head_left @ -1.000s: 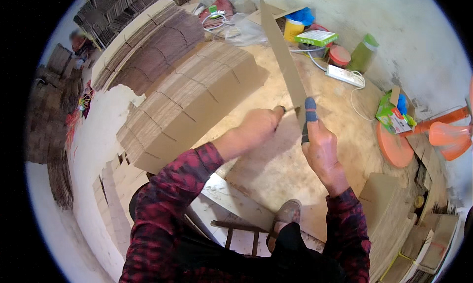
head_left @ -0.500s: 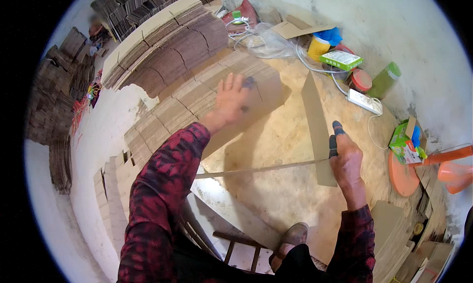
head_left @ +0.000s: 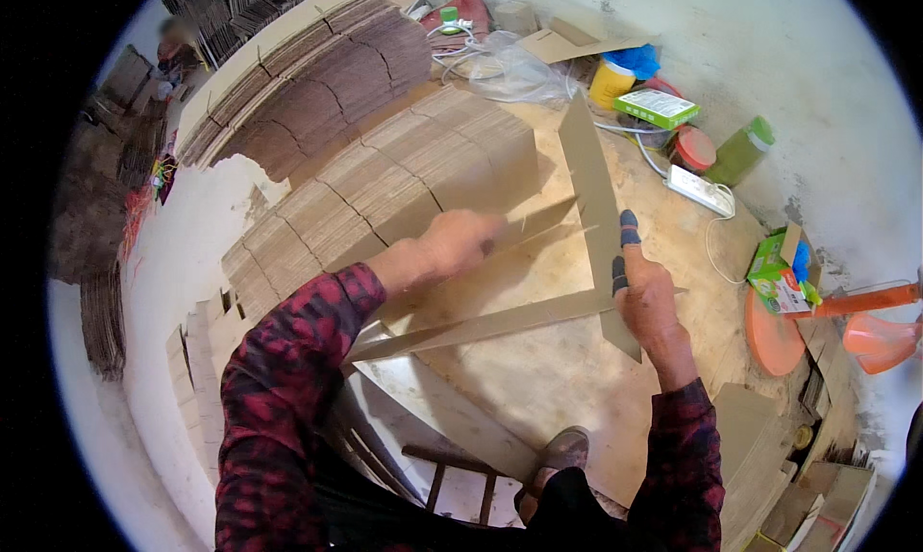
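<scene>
In my right hand (head_left: pixel 650 302) is a long cardboard strip (head_left: pixel 594 191) standing on edge, the fingers closed at its near end. Dark cots cover two of that hand's fingertips. A second cardboard strip (head_left: pixel 481 323) crosses the first near its lower end, running out to the left. My left hand (head_left: pixel 460 242), blurred by motion, is closed on another cardboard strip (head_left: pixel 543 221), whose far end meets the long strip's left face. Behind the left hand lies a row of stacked cardboard strips (head_left: pixel 385 182). The left fingertips are partly hidden.
A taller cardboard stack (head_left: pixel 308 81) stands behind the row. Along the wall are a white power strip (head_left: pixel 699 190), a green bottle (head_left: pixel 742 151), a red-lidded jar (head_left: pixel 693 149) and a green box (head_left: pixel 658 109). An orange fan (head_left: pixel 775 331) is at right. A stool (head_left: pixel 461 485) stands below.
My left hand, earlier spread over the stacked row, has come down and right and now holds a strip against the long one. The right hand and long strip have shifted slightly left.
</scene>
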### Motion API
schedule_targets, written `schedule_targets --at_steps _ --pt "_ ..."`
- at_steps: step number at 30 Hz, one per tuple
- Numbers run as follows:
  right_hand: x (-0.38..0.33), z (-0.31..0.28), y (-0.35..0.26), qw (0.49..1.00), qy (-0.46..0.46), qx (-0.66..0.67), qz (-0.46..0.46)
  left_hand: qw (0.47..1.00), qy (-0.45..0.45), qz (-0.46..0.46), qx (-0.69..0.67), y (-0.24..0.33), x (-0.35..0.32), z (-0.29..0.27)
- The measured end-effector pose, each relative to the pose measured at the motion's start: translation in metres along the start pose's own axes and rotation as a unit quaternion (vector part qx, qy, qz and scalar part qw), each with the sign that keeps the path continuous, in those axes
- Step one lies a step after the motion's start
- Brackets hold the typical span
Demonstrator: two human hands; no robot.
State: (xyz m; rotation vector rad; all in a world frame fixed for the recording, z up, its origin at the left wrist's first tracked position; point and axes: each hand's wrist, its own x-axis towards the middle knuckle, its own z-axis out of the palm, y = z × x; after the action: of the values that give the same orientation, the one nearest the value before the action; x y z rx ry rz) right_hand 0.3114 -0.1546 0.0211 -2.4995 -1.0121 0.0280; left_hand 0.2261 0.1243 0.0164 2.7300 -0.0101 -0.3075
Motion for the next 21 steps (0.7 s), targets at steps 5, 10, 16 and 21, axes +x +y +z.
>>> schedule_targets --at_steps 5,10,16,21 --pt "-0.016 -0.017 -0.006 0.996 0.046 -0.004 -0.071 0.988 0.010 0.150 0.024 0.021 -0.003 0.021" --pt "-0.037 -0.030 -0.005 0.996 0.044 -0.020 -0.070 0.994 0.025 0.102 0.006 0.051 0.006 0.027" --pt "-0.061 -0.036 -0.013 0.996 0.043 0.017 -0.081 0.980 0.121 0.141 -0.073 0.090 0.033 0.045" --pt "-0.061 -0.012 0.010 1.000 -0.022 0.002 0.017 0.981 0.095 0.133 -0.103 0.103 0.034 0.044"
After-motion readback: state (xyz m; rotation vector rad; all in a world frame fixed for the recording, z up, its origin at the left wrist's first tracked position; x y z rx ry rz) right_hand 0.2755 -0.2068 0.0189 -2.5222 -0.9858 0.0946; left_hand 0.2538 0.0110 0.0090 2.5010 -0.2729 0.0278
